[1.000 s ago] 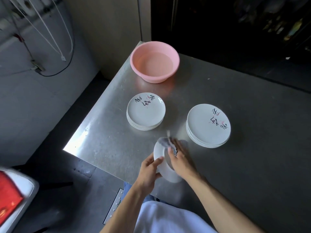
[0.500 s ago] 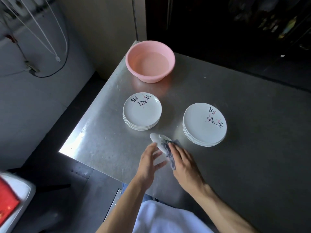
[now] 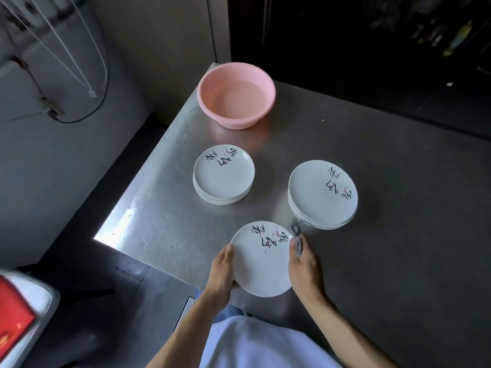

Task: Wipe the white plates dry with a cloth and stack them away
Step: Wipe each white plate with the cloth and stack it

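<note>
White plate (image 3: 261, 264), round, glossy, brush-lettered, is held face-up at 6 o'clock above the brushed-steel table (image 3: 385, 261). Left hand (image 3: 221, 274) fingers clasp its rim; right hand (image 3: 305, 272) fingers pinch a crumpled grey cloth (image 3: 297, 239) against it.

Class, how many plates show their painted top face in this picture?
3: the held plate between left hand and right hand; one topping the left stack; one topping the right stack. Others lie hidden beneath.
</note>
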{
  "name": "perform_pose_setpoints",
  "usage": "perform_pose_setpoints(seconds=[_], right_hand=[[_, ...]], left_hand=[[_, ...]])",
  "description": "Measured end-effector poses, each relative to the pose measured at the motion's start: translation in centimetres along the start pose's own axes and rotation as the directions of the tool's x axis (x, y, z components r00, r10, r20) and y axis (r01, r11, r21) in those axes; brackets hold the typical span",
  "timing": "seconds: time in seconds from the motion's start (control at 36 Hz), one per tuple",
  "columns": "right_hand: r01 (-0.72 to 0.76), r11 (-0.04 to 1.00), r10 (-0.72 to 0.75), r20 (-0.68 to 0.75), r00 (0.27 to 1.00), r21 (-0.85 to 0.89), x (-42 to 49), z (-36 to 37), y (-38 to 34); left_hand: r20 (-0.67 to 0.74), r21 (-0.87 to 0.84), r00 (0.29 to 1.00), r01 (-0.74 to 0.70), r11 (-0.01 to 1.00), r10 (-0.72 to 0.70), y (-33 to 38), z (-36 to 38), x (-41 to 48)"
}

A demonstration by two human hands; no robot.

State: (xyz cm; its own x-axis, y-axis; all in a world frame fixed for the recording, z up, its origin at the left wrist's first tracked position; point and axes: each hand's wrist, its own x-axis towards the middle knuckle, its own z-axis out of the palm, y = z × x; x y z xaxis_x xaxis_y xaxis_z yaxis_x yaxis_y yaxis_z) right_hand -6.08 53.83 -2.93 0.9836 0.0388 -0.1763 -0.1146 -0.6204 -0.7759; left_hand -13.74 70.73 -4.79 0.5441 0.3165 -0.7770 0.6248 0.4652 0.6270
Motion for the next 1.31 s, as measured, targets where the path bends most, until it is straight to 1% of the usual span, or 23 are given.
perform_pose_setpoints(seconds=[0.03,0.06,0.08,0.14,0.19,0.25,0.31,0.33,0.36,0.39,0.42,0.44,0.5,0.56,0.61,0.67,0.78,0.89,1.03,1.08,1.14,1.22,1.31], right_hand=[[0.087,0.994,-0.083,0.066,0.994,-0.072,-0.2,0.5,0.1],[0.132,0.983,-0.111,0.167,0.98,-0.124,-0.4,1.1,0.1],[0.148,0.977,-0.103,0.271,0.957,-0.152,-0.7,1.7,-0.1],[0.212,0.963,-0.125,0.422,0.898,-0.167,-1.0,3.0,-0.7],[0.335,0.929,-0.207,0.527,0.824,-0.159,-1.4,3.7,-1.2],[0.459,0.884,-0.315,0.612,0.725,-0.088,-1.7,3.4,-1.4],[0.601,0.798,-0.428,0.654,0.624,-0.051,-1.9,2.2,-0.9],[0.669,0.74,-0.478,0.645,0.596,-0.07,-2.0,1.5,-0.3],[0.722,0.683,-0.518,0.621,0.588,-0.114,-1.9,0.8,0.2],[0.747,0.643,-0.545,0.584,0.602,-0.17,-1.8,0.3,0.7],[0.744,0.631,-0.561,0.533,0.633,-0.221,-1.5,-0.1,1.2],[0.72,0.646,-0.563,0.478,0.674,-0.253,-1.3,-0.4,1.6],[0.634,0.732,-0.52,0.396,0.757,-0.251,-0.8,-0.9,2.4],[0.53,0.824,-0.445,0.353,0.823,-0.198,-0.4,-1.5,2.9],[0.383,0.909,-0.315,0.335,0.888,-0.161,-0.3,-2.2,2.9],[0.258,0.951,-0.192,0.334,0.923,-0.167,-0.2,-2.6,2.8],[0.166,0.981,-0.122,0.332,0.935,-0.106,0.4,-2.6,2.6],[0.069,0.997,-0.054,0.377,0.925,-0.025,0.8,-2.4,1.6],[0.126,0.991,-0.089,0.477,0.874,-0.046,1.4,-2.2,0.6],[0.086,0.995,-0.048,0.519,0.853,-0.049,1.6,-2.3,0.3],[0.035,0.998,-0.005,0.511,0.86,-0.049,1.8,-2.4,0.2],[0.066,0.995,-0.025,0.45,0.893,-0.076,1.8,-2.5,0.2],[0.083,0.992,-0.033,0.436,0.899,-0.096,2.0,-2.6,0.2]], left_hand=[[0.013,0.02,1.0,-0.022,1.0,0.021,-0.1,0.2,-0.1],[0.03,0.043,0.999,-0.043,0.998,0.042,-0.1,0.5,-0.2],[0.042,0.07,0.997,-0.064,0.995,0.061,0.0,0.9,-0.3],[0.055,0.107,0.994,-0.1,0.989,0.095,0.4,1.7,-0.5],[0.059,0.09,0.992,-0.117,0.989,0.112,1.0,2.1,-0.3],[0.023,0.047,0.991,-0.134,0.99,0.133,1.6,2.0,0.1],[-0.082,0.002,0.984,-0.158,0.987,0.158,2.2,1.2,0.6],[-0.125,-0.007,0.977,-0.177,0.984,0.175,2.5,0.8,0.8],[-0.154,-0.002,0.968,-0.2,0.98,0.198,2.8,0.2,1.0],[-0.172,0.018,0.959,-0.225,0.974,0.224,3.2,-0.3,1.2],[-0.186,0.045,0.949,-0.249,0.967,0.253,3.6,-0.8,1.3],[-0.2,0.078,0.937,-0.277,0.958,0.288,4.0,-1.3,1.3],[-0.225,0.134,0.902,-0.345,0.929,0.368,5.1,-1.9,1.2],[-0.258,0.148,0.869,-0.397,0.906,0.423,6.6,-2.2,1.1],[-0.276,0.119,0.852,-0.429,0.896,0.444,8.3,-2.0,0.9],[-0.252,0.078,0.855,-0.448,0.891,0.452,9.9,-1.2,0.6],[-0.127,0.041,0.875,-0.467,0.883,0.468,12.5,2.4,0.3],[-0.03,0.068,0.895,-0.442,0.894,0.445,14.4,7.5,0.6],[0.115,0.215,0.884,-0.468,0.857,0.454,15.1,13.1,2.0],[0.139,0.274,0.888,-0.459,0.845,0.438,15.0,14.6,2.6],[0.142,0.324,0.899,-0.438,0.839,0.414,15.0,15.7,3.2],[0.131,0.382,0.908,-0.416,0.825,0.398,15.0,16.7,3.9],[0.129,0.431,0.902,-0.426,0.796,0.413,15.1,17.2,4.1]])
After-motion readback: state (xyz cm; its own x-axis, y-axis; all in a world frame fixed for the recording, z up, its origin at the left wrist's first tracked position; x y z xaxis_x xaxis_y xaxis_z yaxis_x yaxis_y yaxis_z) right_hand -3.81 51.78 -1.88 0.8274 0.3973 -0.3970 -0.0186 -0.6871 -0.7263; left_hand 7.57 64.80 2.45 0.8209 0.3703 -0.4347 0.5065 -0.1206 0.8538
